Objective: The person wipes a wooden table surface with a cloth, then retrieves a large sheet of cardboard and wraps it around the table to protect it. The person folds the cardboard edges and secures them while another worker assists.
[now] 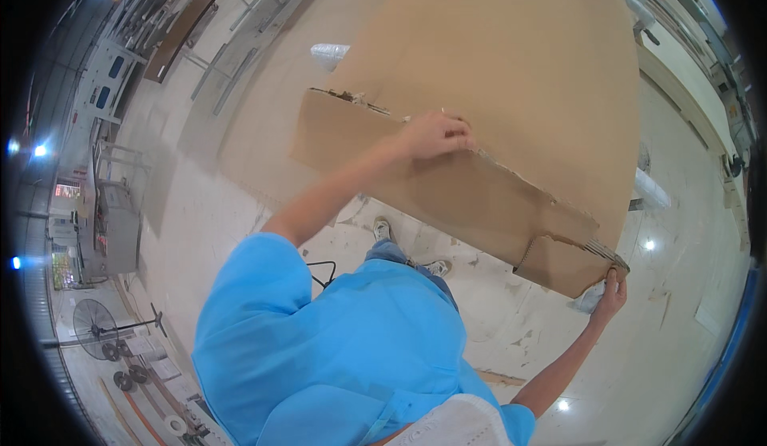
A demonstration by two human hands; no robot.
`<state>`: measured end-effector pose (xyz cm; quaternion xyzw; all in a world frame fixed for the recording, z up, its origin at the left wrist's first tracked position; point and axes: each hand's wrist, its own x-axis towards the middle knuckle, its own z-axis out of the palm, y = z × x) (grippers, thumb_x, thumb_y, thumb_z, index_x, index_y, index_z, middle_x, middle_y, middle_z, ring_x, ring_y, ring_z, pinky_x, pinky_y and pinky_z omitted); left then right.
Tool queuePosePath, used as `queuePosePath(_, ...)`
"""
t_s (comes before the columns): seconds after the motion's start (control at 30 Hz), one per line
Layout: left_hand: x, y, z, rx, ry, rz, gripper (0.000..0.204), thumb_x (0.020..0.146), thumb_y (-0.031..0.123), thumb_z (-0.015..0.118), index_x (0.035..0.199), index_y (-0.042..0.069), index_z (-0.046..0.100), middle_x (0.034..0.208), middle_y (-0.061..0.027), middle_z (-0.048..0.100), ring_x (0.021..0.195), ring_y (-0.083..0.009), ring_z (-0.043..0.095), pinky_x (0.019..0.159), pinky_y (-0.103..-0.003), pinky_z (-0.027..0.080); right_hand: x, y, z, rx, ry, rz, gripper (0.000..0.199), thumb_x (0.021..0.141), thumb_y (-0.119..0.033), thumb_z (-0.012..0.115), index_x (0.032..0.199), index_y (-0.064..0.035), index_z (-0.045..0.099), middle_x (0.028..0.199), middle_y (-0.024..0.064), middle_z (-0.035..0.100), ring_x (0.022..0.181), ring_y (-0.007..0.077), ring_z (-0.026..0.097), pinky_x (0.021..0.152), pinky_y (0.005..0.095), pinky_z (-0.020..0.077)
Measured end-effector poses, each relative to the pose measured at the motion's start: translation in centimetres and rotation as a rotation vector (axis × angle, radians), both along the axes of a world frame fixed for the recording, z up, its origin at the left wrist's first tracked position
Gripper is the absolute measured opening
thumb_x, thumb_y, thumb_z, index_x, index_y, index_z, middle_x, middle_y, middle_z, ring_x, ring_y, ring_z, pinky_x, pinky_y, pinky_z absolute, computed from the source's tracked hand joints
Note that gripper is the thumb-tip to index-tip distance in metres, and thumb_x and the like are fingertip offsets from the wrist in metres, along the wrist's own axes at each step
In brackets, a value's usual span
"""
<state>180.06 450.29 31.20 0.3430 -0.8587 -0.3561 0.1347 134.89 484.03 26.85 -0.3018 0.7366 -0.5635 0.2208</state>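
A person in a bright blue short-sleeved top, seen from above, holds up a large flat sheet of brown corrugated cardboard [495,70] in both bare hands. The left hand [435,136] is curled over a ragged, torn upper edge of a folded flap [415,174], fingers closed on the board. The right hand [611,290], lower and out to the side, pinches the flap's far corner where the fluted layers show; it also seems to have something pale and crumpled against its palm, too small to identify. Gripping two spread points likely keeps the floppy sheet from sagging or swinging. The cardboard rises beyond both hands and fills the upper middle of the view, hiding most of the floor behind it; its top edge is cut off. Below the left hand, the person's two shoes [383,228] stand on a scuffed pale floor [687,230]. A standing fan [96,326] sits far off past the left elbow, with blurred racks beyond
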Motion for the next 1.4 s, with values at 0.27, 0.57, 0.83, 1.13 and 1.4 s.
queuePosePath(0.27, -4.6, -8.2, 2.2, -0.361, -0.462, -0.392, 0.088, 0.085, 0.062, 0.066, 0.156, 0.024, 0.031, 0.165, -0.0143, 0.015, 0.15, -0.0411, 0.017, 0.119, -0.057, 0.02, 2.5, 6.0, -3.2, -0.334, -0.063, -0.22, 0.011, 0.097, -0.009, 0.062, 0.102, 0.0008, 0.064, 0.098, 0.0042, 0.064, 0.091, 0.0127, 0.057, 0.083, 0.0278, 0.0471)
queuePosePath(0.57, -5.0, -5.5, -2.3, -0.514, -0.606, -0.549, 0.117, 0.072, 0.085, 0.059, 0.161, 0.024, 0.013, 0.167, -0.017, -0.002, 0.152, -0.0403, -0.01, 0.118, -0.062, -0.007, 2.8, -1.0, 1.8, -0.353, -0.026, -0.311, 0.023, 0.094, -0.016, 0.068, 0.107, 0.0028, 0.069, 0.101, 0.0055, 0.069, 0.091, 0.0106, 0.059, 0.082, 0.0253, 0.0465)
queuePosePath(0.83, -8.2, -8.7, 3.0, 0.16, -0.596, -0.529, 0.083, 0.093, 0.071, 0.044, 0.154, 0.017, 0.035, 0.166, -0.0132, 0.011, 0.153, -0.035, 0.003, 0.121, -0.054, 0.008, 1.2, -6.9, 2.3, 0.163, 0.003, -0.291, 0.036, 0.086, -0.034, 0.076, 0.086, 0.0021, 0.073, 0.074, 0.007, 0.069, 0.068, 0.013, 0.058, 0.065, 0.0321, 0.0447)
queuePosePath(1.13, -10.2, 0.1, 7.2, 0.002, -0.611, -0.39, 0.064, 0.09, 0.06, 0.057, 0.126, 0.007, 0.063, 0.121, -0.0175, 0.066, 0.114, -0.0363, 0.061, 0.095, -0.044, 0.048, 1.2, -7.4, 1.6, 0.307, 0.228, -0.367, 0.043, 0.084, -0.039, 0.075, 0.08, 0.0038, 0.069, 0.073, 0.0158, 0.068, 0.068, 0.0252, 0.059, 0.068, 0.0392, 0.0459)
queuePosePath(1.4, -9.7, 1.2, 1.5, -0.15, -0.385, -0.22, 0.043, 0.09, 0.052, 0.06, 0.109, 0.015, 0.072, 0.095, -0.0116, 0.072, 0.093, -0.032, 0.067, 0.078, -0.044, 0.051, 1.2, -6.9, 1.0, 0.406, 0.442, -0.499, 0.044, 0.089, -0.04, 0.069, 0.086, 0.0043, 0.068, 0.079, 0.0193, 0.068, 0.076, 0.0322, 0.063, 0.074, 0.0438, 0.0476)
